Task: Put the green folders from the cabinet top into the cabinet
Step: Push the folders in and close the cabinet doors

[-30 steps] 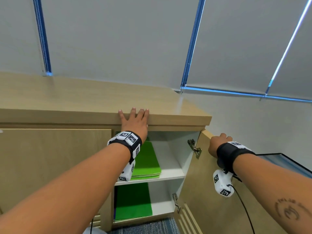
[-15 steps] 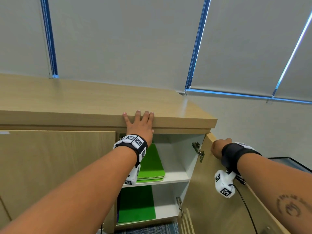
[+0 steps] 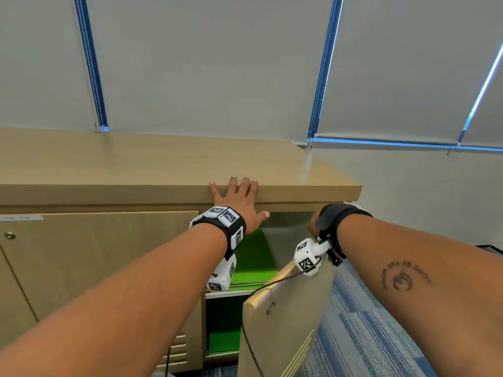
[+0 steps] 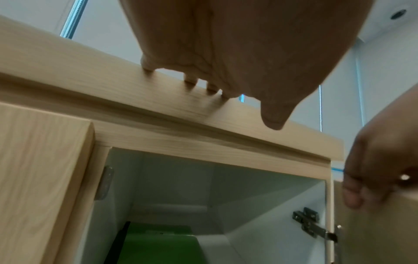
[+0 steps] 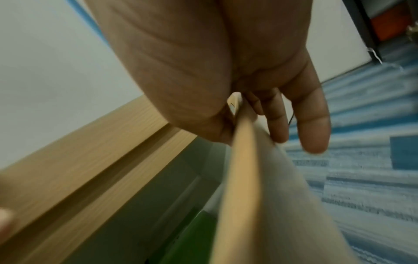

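Both bare forearms are wearing black wristbands [image 3: 341,214] carrying white marker-tagged camera blocks [image 3: 307,258]; the right forearm is showing a dark tattoo [image 3: 402,276].

No legible text, brand or number appears in any view; the square black-and-white coded markers [image 3: 228,215] on the white blocks of the black wristband at the left wrist, and the like marker [image 3: 306,263] on the white camera housing below the right wrist, carry patterns only, not characters. The dark circular tattoo [image 3: 402,276] on the right forearm includes an arc of small lettering, too small and blurred to be read; the pale rectangular label strip [image 3: 21,218] at the upper edge of the closed light-wood cabinet door [image 3: 95,257] shows no decipherable print.
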`<action>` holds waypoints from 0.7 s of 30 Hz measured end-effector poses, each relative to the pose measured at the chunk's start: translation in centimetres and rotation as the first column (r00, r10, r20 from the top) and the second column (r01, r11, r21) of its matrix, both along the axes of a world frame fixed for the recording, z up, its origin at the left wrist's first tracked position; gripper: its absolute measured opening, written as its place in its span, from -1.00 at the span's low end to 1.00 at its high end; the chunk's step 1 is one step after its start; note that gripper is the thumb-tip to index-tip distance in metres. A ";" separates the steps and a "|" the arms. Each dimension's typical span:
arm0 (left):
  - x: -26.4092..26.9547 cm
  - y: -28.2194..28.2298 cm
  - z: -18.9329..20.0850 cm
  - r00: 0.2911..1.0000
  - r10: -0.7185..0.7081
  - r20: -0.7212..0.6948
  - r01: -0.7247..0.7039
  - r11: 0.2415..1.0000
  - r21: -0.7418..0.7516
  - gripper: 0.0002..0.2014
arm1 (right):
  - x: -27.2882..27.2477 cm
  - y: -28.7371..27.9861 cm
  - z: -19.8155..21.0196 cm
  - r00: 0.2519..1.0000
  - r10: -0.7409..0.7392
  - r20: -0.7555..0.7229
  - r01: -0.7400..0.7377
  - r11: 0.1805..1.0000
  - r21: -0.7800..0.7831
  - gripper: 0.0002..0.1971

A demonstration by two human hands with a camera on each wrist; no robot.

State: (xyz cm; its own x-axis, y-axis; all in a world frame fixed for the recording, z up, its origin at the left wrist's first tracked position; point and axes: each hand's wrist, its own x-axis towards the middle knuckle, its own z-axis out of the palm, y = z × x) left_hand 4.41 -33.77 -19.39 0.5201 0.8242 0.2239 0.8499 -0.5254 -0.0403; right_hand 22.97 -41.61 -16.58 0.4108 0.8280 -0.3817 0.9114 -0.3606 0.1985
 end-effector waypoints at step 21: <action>-3.4 -5.3 0.9 0.913 -0.182 -0.364 0.046 0.935 -0.352 -0.17 | -5.1 1.5 2.8 0.994 0.101 -0.049 -0.100 0.995 0.023 -0.59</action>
State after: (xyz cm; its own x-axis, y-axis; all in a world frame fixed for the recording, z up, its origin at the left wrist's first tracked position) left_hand 1.02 -39.08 -18.47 0.6033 0.7443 -0.2863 0.7361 -0.6579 -0.1593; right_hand 17.85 -40.14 -13.80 0.3056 0.8722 -0.3820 0.9519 -0.2702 0.1447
